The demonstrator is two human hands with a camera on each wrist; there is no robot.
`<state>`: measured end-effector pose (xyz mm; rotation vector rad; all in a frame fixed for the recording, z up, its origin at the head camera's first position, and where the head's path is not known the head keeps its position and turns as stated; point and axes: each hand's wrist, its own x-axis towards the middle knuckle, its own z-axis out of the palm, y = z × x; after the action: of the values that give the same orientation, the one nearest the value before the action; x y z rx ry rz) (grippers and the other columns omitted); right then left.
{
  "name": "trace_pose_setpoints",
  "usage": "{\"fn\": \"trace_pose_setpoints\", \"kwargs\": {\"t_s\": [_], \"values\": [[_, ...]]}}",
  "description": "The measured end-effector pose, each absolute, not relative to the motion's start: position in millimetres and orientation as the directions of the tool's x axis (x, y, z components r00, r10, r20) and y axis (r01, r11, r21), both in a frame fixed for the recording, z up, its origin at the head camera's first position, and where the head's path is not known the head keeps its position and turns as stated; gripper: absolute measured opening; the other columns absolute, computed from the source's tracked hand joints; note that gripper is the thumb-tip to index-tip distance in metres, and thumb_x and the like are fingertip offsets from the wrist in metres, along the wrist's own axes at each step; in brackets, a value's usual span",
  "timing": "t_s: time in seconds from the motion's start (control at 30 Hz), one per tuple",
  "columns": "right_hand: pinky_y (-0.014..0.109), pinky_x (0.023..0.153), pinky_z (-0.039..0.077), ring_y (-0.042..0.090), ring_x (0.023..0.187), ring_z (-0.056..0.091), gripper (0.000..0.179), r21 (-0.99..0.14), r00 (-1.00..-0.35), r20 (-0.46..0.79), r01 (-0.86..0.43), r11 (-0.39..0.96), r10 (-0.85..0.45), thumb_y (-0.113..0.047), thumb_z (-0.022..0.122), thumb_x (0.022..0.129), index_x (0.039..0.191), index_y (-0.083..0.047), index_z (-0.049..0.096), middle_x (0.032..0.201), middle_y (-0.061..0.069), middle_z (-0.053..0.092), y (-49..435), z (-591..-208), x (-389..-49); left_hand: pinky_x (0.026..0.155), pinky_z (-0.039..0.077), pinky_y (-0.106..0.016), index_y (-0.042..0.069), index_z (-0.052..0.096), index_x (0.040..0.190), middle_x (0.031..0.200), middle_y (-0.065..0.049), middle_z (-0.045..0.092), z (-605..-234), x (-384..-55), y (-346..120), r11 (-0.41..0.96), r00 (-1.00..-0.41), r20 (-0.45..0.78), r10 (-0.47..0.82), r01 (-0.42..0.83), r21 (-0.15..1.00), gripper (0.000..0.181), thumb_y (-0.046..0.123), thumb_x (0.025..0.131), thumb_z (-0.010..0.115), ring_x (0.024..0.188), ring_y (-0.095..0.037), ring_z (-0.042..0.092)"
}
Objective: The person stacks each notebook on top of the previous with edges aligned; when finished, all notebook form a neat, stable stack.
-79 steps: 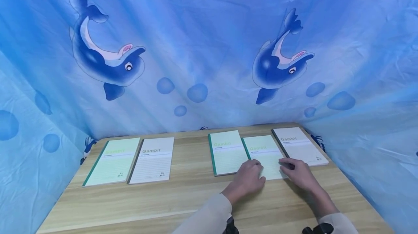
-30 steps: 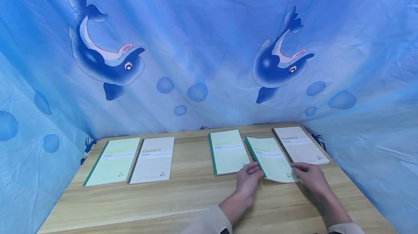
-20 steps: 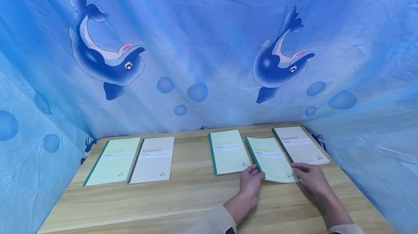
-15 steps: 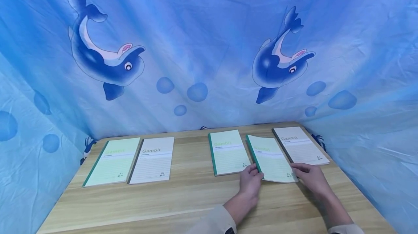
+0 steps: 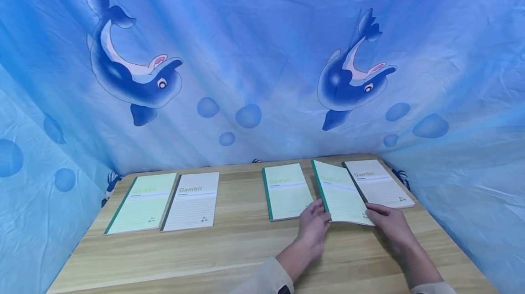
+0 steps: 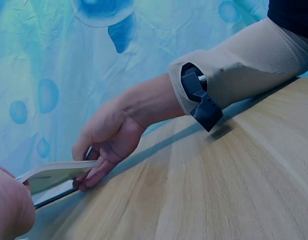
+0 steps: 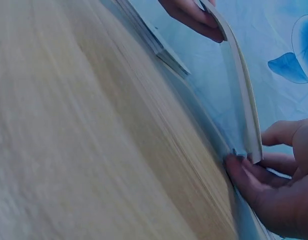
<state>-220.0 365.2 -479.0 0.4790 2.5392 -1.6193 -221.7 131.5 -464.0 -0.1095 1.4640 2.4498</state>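
A pale green notebook (image 5: 344, 198) with a green spine is lifted off the table, its spine side higher. My left hand (image 5: 312, 228) grips the lower spine, thumb on the cover. At the lower right corner, my right hand (image 5: 391, 225) pinches the notebook's edge. Seen in the right wrist view, the notebook (image 7: 244, 95) bends between the left hand (image 7: 196, 17) and the right hand (image 7: 284, 185), whose fingers sit below it. The left wrist view shows the right hand (image 6: 114, 135) at the bent notebook's (image 6: 59, 170) far end.
Another green notebook (image 5: 285, 193) lies just left of the held one, and a white notebook (image 5: 379, 182) with a black spine lies to its right. At the left lie a green notebook (image 5: 141, 205) and a white notebook (image 5: 190, 203). A blue dolphin-print curtain (image 5: 246, 57) hangs behind the wooden table (image 5: 184, 257).
The left hand has moved from the cover to the spine and gripped it. The notebook's spine side has risen from the table. The right hand has shifted slightly right along the notebook's edge.
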Motion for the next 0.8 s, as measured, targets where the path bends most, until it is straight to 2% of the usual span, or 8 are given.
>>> {"fn": "trace_pose_setpoints", "kwargs": {"t_s": [0.1, 0.17, 0.23, 0.3, 0.4, 0.53, 0.63, 0.8], "values": [[0.042, 0.117, 0.045, 0.033, 0.145, 0.045, 0.062, -0.887, -0.941, -0.268, 0.325, 0.328, 0.209, -0.035, 0.059, 0.104, 0.154, -0.002, 0.043, 0.163, 0.027, 0.034, 364, -479, -221, 0.117, 0.046, -0.054, -0.001, 0.048, 0.144, 0.136, -0.014, 0.064, -463, -222, 129, -0.452, -0.957, -0.194, 0.213, -0.273, 0.849, 0.054, -0.007, 0.092, 0.059, 0.132, -0.034, 0.060], [0.025, 0.105, 0.053, 0.017, 0.131, 0.056, 0.062, -0.899, -0.940, -0.273, 0.325, 0.292, 0.207, -0.033, 0.060, 0.104, 0.154, -0.002, 0.042, 0.163, 0.026, 0.034, 362, -478, -221, 0.117, 0.046, -0.053, -0.001, 0.048, 0.145, 0.136, -0.013, 0.065, -462, -223, 125, -0.444, -0.958, -0.187, 0.217, -0.267, 0.855, 0.054, -0.006, 0.093, 0.060, 0.130, -0.032, 0.061], [0.013, 0.092, 0.054, 0.002, 0.119, 0.057, 0.063, -0.910, -0.938, -0.274, 0.324, 0.259, 0.213, -0.032, 0.062, 0.103, 0.155, -0.003, 0.042, 0.164, 0.024, 0.035, 359, -476, -221, 0.116, 0.048, -0.051, -0.001, 0.048, 0.146, 0.136, -0.013, 0.064, -463, -223, 119, -0.415, -0.960, -0.177, 0.217, -0.255, 0.873, 0.054, -0.004, 0.093, 0.060, 0.128, -0.030, 0.062], [0.005, 0.087, 0.051, -0.005, 0.117, 0.053, 0.064, -0.918, -0.942, -0.259, 0.309, 0.248, 0.212, -0.034, 0.063, 0.103, 0.155, -0.004, 0.042, 0.164, 0.022, 0.035, 352, -475, -221, 0.114, 0.049, -0.048, -0.003, 0.047, 0.147, 0.136, -0.015, 0.063, -465, -223, 110, -0.385, -0.964, -0.167, 0.207, -0.237, 0.892, 0.054, -0.003, 0.094, 0.060, 0.127, -0.027, 0.062], [0.002, 0.089, 0.047, 0.007, 0.133, 0.050, 0.063, -0.936, -0.951, -0.232, 0.276, 0.221, 0.205, -0.034, 0.063, 0.103, 0.156, -0.007, 0.042, 0.165, 0.017, 0.037, 338, -472, -222, 0.113, 0.051, -0.043, -0.006, 0.045, 0.148, 0.138, -0.019, 0.061, -470, -225, 94, -0.326, -0.973, -0.147, 0.176, -0.198, 0.924, 0.056, 0.000, 0.094, 0.060, 0.128, -0.027, 0.060], [-0.001, 0.093, 0.044, 0.026, 0.152, 0.036, 0.060, -0.959, -0.966, -0.167, 0.206, 0.197, 0.196, -0.028, 0.063, 0.104, 0.156, -0.007, 0.043, 0.166, 0.015, 0.037, 317, -470, -226, 0.111, 0.053, -0.036, -0.008, 0.045, 0.148, 0.138, -0.020, 0.060, -475, -228, 74, -0.256, -0.986, -0.109, 0.130, -0.139, 0.957, 0.057, 0.001, 0.094, 0.060, 0.130, -0.027, 0.059], [-0.002, 0.094, 0.041, 0.027, 0.151, 0.038, 0.056, -0.965, -0.974, -0.110, 0.152, 0.214, 0.198, -0.023, 0.062, 0.104, 0.154, -0.005, 0.045, 0.164, 0.016, 0.040, 304, -471, -229, 0.106, 0.056, -0.029, -0.007, 0.047, 0.148, 0.135, -0.019, 0.063, -477, -230, 62, -0.214, -0.992, -0.075, 0.104, -0.096, 0.972, 0.056, 0.001, 0.094, 0.060, 0.127, -0.027, 0.061], [0.001, 0.093, 0.044, 0.015, 0.134, 0.053, 0.051, -0.960, -0.979, -0.052, 0.103, 0.262, 0.196, -0.023, 0.064, 0.103, 0.149, -0.005, 0.053, 0.156, 0.017, 0.050, 286, -470, -238, 0.100, 0.059, -0.029, -0.005, 0.050, 0.147, 0.133, -0.021, 0.066, -476, -237, 39, -0.133, -0.997, -0.026, 0.067, -0.035, 0.990, 0.054, 0.001, 0.094, 0.062, 0.126, -0.033, 0.065]]}}
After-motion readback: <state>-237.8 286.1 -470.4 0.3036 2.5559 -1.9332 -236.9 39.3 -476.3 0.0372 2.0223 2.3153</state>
